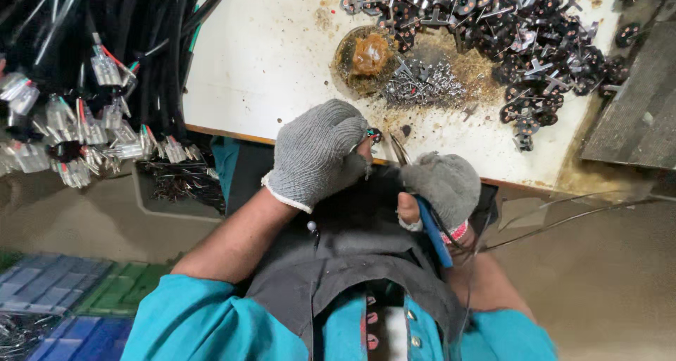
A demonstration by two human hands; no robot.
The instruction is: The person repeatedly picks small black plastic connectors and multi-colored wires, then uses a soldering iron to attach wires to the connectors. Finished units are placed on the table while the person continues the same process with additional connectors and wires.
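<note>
Both my hands wear grey knitted gloves and meet at the near edge of a stained white worktable. My left hand is closed around a small black part that shows at its fingertips. My right hand grips blue-handled pliers, whose metal jaws point up toward that part. The jaw tips are partly hidden between the gloves.
A heap of black plug parts with metal prongs covers the table's far right. Beside it lie a round tin of amber paste and metal scraps. Bundled black cables with clear connectors hang at the left. A tray of wire bits sits below.
</note>
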